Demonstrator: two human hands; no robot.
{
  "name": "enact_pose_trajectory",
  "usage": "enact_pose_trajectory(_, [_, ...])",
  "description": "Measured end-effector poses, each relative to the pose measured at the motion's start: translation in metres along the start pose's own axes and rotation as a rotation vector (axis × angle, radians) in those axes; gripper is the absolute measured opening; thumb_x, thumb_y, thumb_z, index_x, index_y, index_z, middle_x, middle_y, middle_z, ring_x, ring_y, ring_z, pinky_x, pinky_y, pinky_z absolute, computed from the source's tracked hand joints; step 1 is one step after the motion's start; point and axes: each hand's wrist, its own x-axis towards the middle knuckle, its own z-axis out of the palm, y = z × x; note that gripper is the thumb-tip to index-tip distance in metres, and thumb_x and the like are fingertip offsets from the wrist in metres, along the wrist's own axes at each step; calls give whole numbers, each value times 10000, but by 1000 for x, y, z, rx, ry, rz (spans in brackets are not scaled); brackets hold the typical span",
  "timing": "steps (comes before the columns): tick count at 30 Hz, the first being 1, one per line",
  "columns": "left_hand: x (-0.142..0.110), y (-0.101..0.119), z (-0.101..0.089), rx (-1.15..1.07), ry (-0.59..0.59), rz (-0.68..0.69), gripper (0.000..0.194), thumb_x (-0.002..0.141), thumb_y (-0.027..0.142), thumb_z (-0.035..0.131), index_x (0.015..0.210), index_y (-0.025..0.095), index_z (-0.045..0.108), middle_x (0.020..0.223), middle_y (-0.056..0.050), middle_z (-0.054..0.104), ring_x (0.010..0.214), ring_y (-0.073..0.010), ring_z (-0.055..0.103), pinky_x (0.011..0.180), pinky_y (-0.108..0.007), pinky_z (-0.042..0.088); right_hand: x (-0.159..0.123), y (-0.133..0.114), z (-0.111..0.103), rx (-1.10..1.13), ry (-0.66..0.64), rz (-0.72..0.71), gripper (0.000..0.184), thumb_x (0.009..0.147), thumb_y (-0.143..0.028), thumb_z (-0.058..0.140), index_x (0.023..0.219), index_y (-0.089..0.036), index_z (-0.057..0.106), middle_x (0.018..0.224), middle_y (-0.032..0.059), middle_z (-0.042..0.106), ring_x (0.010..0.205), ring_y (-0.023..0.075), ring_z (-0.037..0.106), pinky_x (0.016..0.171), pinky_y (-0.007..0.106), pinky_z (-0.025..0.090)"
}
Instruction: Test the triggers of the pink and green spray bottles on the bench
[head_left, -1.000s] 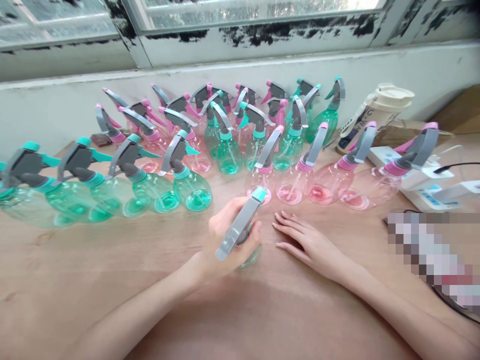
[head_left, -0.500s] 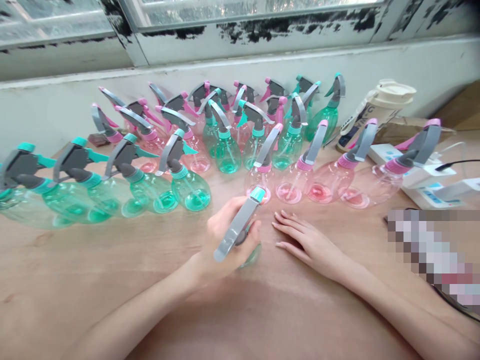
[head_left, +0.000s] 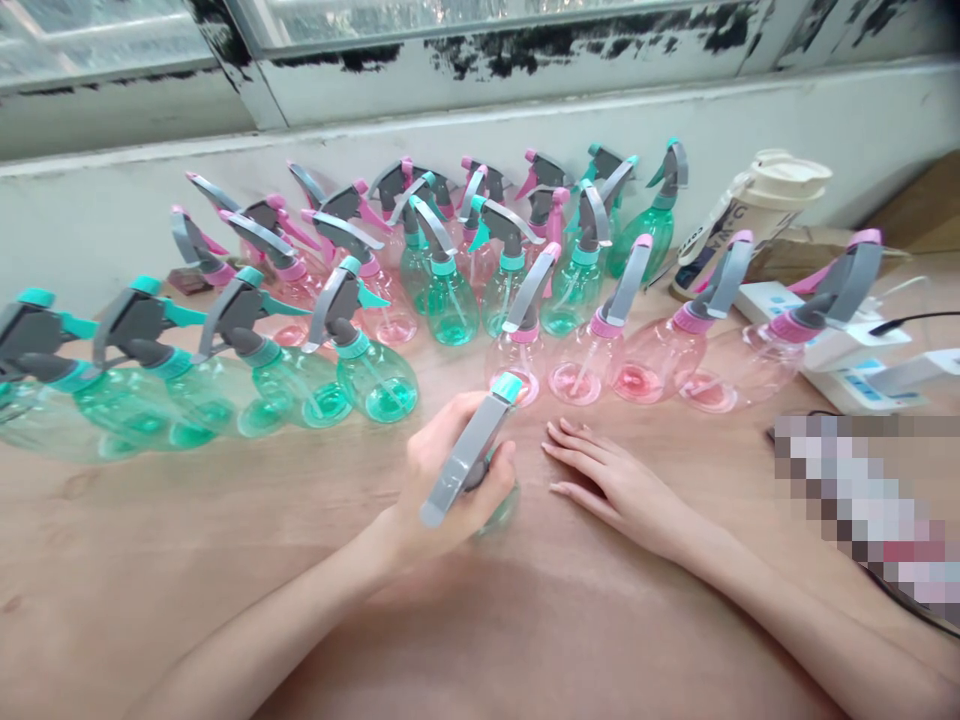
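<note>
My left hand (head_left: 446,480) is wrapped round the neck of a green spray bottle (head_left: 499,510) with a grey and teal head. Most of its body is hidden behind the fingers and the spray head. To the right, my right hand (head_left: 607,480) lies flat on the wooden table (head_left: 285,560), fingers stretched out, holding nothing. Just beyond the hands stands a row of clear pink spray bottles (head_left: 585,375). A slanting row of green spray bottles (head_left: 379,380) stands on the left.
More pink and green bottles (head_left: 450,300) crowd together by the wall. At the back right are a cream tumbler (head_left: 772,200), a cardboard box (head_left: 817,255) and white power strips (head_left: 862,375) with a black cable. A blurred-out object (head_left: 862,500) lies at the right edge.
The view has shifted slightly, so the bottles on the left appear a little further left. Both hands keep their pose, the left one still gripping the green spray bottle.
</note>
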Motion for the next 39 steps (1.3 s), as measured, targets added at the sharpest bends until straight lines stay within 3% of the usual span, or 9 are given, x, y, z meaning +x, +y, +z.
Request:
enact_pose_trajectory(9, [-5, -5, 4, -91, 11, -17, 269, 893, 171, 565, 1161, 189, 559, 1145, -119, 662, 1015, -227, 687, 836, -360, 583, 0, 0, 0, 5, 1, -4, 444, 1004, -366, 476, 1386, -150, 543, 1503, 123, 489, 1427, 279, 392, 1170, 535, 354])
enact_pose_trajectory(20, [-4, -2, 3, -81, 17, -48, 259, 891, 179, 564, 1150, 195, 572, 1131, -109, 676, 927, -197, 691, 812, -344, 589, -1, -1, 0, 61, 39, 13, 448, 982, -351, 523, 1416, -240, 531, 1489, 92, 512, 1407, 292, 421, 1163, 552, 361])
enact_pose_trajectory(29, [-5, -2, 5, -59, 18, -24, 253, 890, 177, 562, 1142, 183, 562, 1101, -105, 681, 908, -193, 692, 789, -328, 582, -1, 0, 0, 34, 23, 6, 443, 990, -361, 506, 1399, -196, 541, 1496, 108, 501, 1415, 285, 410, 1170, 546, 351])
enact_pose_trajectory(33, [3, 1, -1, -19, 0, 5, 213, 872, 182, 572, 1085, 185, 586, 1010, -77, 684, 843, -183, 690, 756, -314, 571, 0, 0, 1, 36, 31, 2, 438, 990, -353, 506, 1397, -197, 545, 1488, 111, 509, 1408, 288, 420, 1163, 552, 358])
enact_pose_trajectory(37, [12, 5, -8, 58, -77, 91, 30, 848, 196, 579, 821, 205, 570, 724, 4, 604, 647, -146, 625, 631, -274, 524, 0, 0, 1, 42, 42, -4, 444, 984, -356, 512, 1403, -210, 542, 1485, 114, 511, 1403, 297, 425, 1152, 562, 370])
enact_pose_trajectory(39, [12, 5, -9, 55, -59, 90, 13, 851, 211, 574, 840, 206, 577, 723, 2, 599, 641, -148, 616, 629, -277, 522, 0, 0, 1, 40, 40, -7, 449, 985, -359, 510, 1405, -202, 539, 1489, 118, 505, 1407, 295, 418, 1153, 556, 371])
